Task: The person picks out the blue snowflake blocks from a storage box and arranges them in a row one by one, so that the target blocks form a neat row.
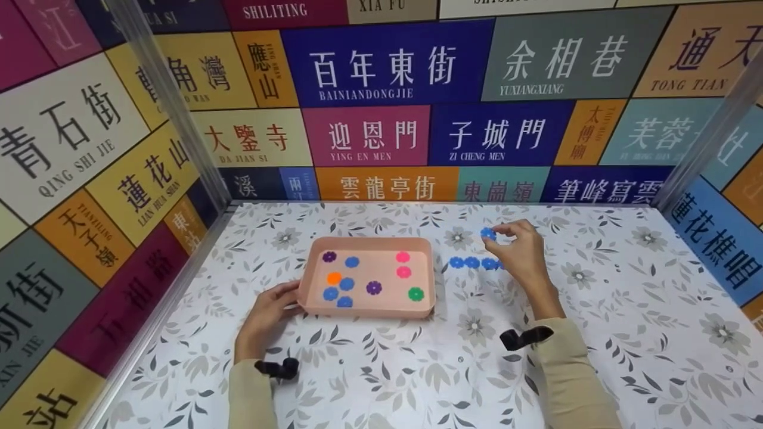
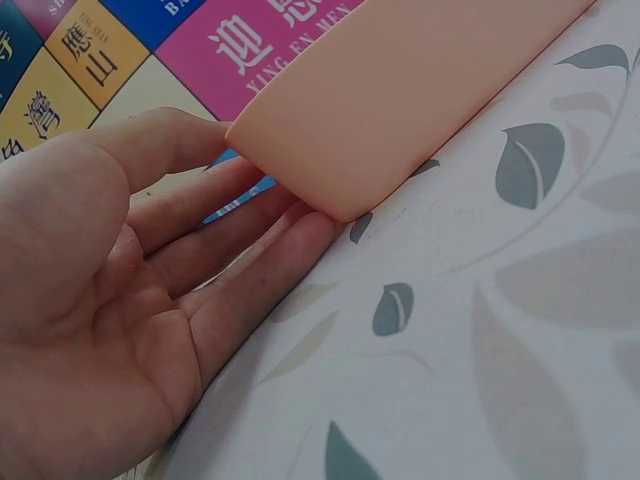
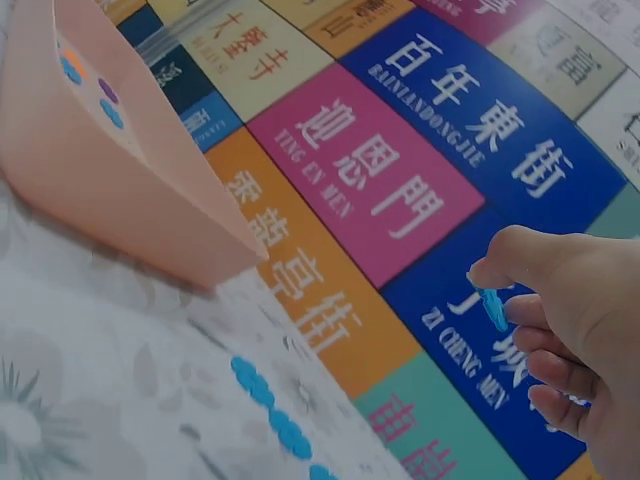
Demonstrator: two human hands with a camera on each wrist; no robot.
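Tan sleeves [image 1: 575, 375] are closest, at the frame's bottom. The left hand [image 1: 265, 319], left of the middle, touches a pink box's [image 1: 369, 313] end with loose, almost straight fingers. Right of the middle, the right hand [image 1: 526, 256] pinches a blue flower [image 1: 488, 233] between thumb and finger, near a row of blue flowers [image 1: 472, 262].

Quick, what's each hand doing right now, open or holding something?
Left hand: open, touching the side of the tray.
Right hand: closed, pinching a blue flower piece above the table.
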